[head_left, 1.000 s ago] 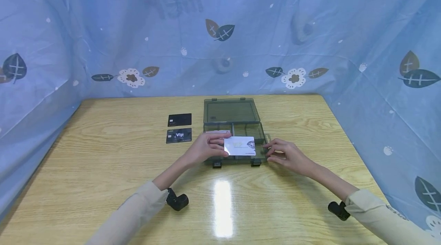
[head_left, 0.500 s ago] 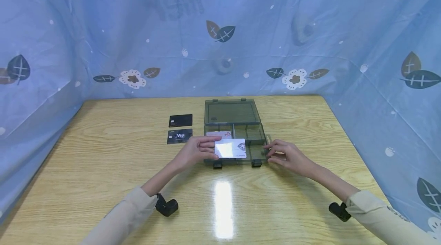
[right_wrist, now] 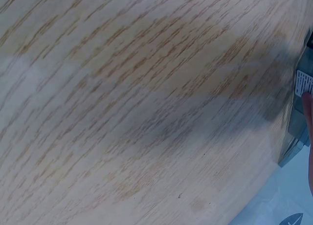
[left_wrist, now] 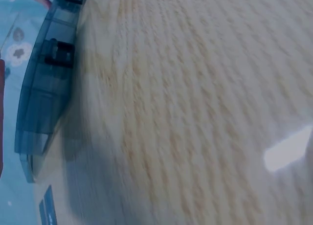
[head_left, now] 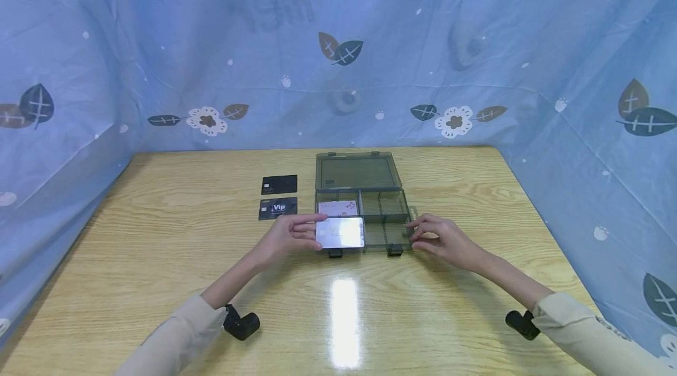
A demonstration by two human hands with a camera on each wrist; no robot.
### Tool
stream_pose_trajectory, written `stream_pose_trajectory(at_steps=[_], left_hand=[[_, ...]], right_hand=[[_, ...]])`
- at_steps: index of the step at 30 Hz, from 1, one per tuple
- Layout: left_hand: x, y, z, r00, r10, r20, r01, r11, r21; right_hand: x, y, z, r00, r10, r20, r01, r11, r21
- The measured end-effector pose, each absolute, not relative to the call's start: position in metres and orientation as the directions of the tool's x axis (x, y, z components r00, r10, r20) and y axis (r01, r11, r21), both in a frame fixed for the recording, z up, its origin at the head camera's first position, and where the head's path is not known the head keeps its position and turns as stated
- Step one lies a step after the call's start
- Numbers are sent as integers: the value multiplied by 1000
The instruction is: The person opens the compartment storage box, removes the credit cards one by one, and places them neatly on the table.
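Observation:
A translucent grey-green compartment box [head_left: 394, 234] lies on the table with its lid [head_left: 358, 171] folded back. My left hand [head_left: 280, 241] pinches the left end of a white card [head_left: 340, 232] between thumb and fingers. This card is over the front left compartment; whether it touches the walls is unclear. A pinkish card [head_left: 337, 208] lies in the back left compartment. At the box's right edge, my right hand [head_left: 443, 239] grips the side wall with curled fingers. The right wrist view shows one finger [right_wrist: 308, 122] against the box's labelled side [right_wrist: 303, 83].
Left of the box, a black VIP card [head_left: 279, 184] lies behind a dark patterned Vip card [head_left: 278, 208]. Two dark latches [head_left: 394, 250] stick out at the box's front. A blue patterned cloth [head_left: 338, 94] hangs round the back and sides of the wooden table [head_left: 174, 235].
My left hand has moved left with the white card, from over the box's middle to its front left. The pinkish card has come into fuller view. My right hand stays at the box's edge.

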State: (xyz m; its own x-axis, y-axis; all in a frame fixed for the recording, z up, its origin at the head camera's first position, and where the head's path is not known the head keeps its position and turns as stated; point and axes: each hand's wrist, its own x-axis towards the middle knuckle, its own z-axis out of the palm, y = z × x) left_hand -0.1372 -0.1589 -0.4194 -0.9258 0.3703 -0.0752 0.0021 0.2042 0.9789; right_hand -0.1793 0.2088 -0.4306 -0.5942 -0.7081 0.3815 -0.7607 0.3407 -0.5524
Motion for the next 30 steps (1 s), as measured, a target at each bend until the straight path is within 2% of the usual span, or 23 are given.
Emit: stream_pose_trajectory(at_steps=[7,19,30], left_hand=[[-133,-168,-421,-933,347,-94,-24,203,979],[-125,-186,-423,-937,340,-79,-22,167,986],[-116,-211,-425,-958,272,-95,-40,200,979]], right_hand=[[-181,210,-432,-576,-708,409,-781,328,-532],[-180,208,-432,-588,-697,411,-777,346,-525],[-180,208,-432,-597,-692,407,-771,353,-531]])
